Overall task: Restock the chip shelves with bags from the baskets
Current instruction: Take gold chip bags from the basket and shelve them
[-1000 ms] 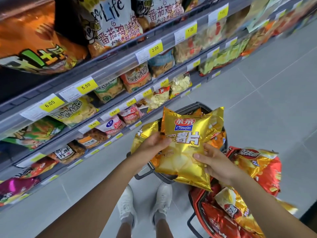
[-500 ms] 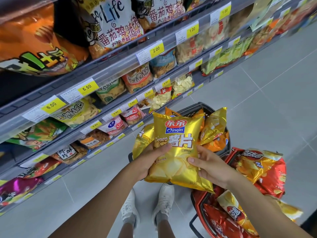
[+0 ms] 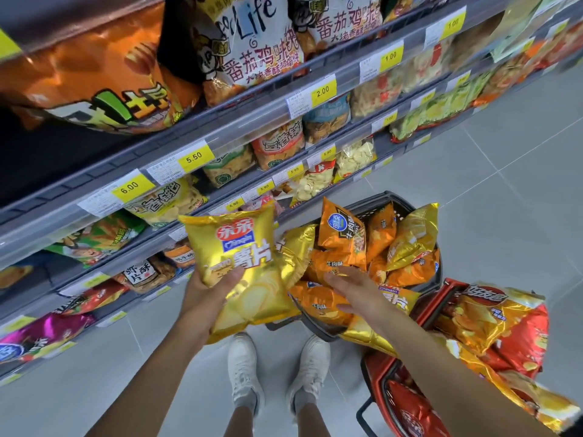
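Your left hand (image 3: 206,298) grips a gold Qinqin potato chip bag (image 3: 243,247) by its lower left part. The thumb lies across the front and the fingers are hidden behind. The bag is held nearly upright and leans slightly. Its top edge overlaps the front rail of a lower shelf, and it sits at about 9 o'clock from the dark basket (image 3: 375,205).

Your right hand (image 3: 358,293) is open, palm down, fingers straight and a little spread. It is over the orange beef-flavour bags (image 3: 342,239) heaped in that basket with more gold bags; you cannot tell whether it touches them.

A red basket (image 3: 373,370) stands just beside the dark one at its 4 o'clock. It is piled with red-and-gold chip bags (image 3: 492,313) that spill over its rim.

The chip shelves (image 3: 220,134) run from 8 o'clock up to 1 o'clock of the view. They are stocked with snack bags and carry yellow price tags (image 3: 193,157) along their rails. Your white shoes (image 3: 244,367) are at 6 o'clock on the grey tiled floor (image 3: 473,190).
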